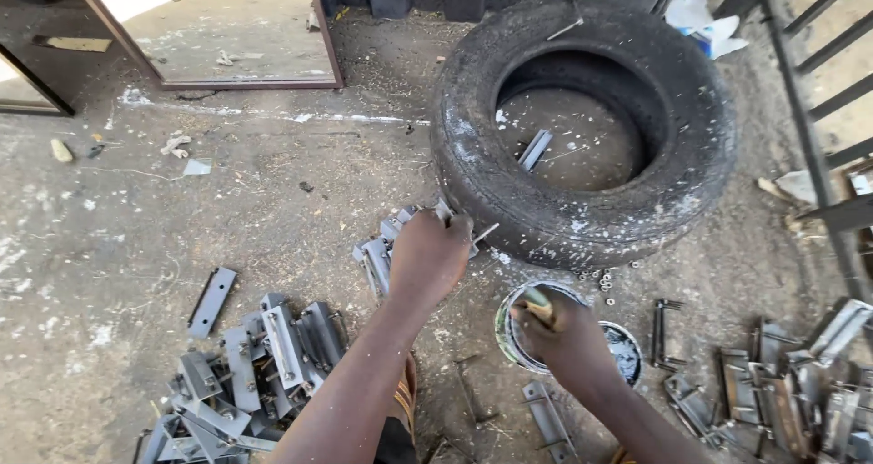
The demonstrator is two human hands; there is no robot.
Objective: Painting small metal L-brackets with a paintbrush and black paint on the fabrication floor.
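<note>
grey metal bracket (382,250), held at the foot of a worn black tyre (582,128): left hand (427,257) has its fingers closed round the piece, steadying it off the dusty ground. right hand (556,329) has its fingers wrapped on a brush handle (536,302), dipped over a round paint tin (527,337), a second tin (626,350) touching it. pile of like brackets (245,373) lies near left; another pile (782,391) right, seemingly sorted apart.

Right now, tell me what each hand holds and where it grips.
Left hand grips a grey metal bracket at its upper end, beside the tyre. Right hand holds a brush handle over the tin.
</note>
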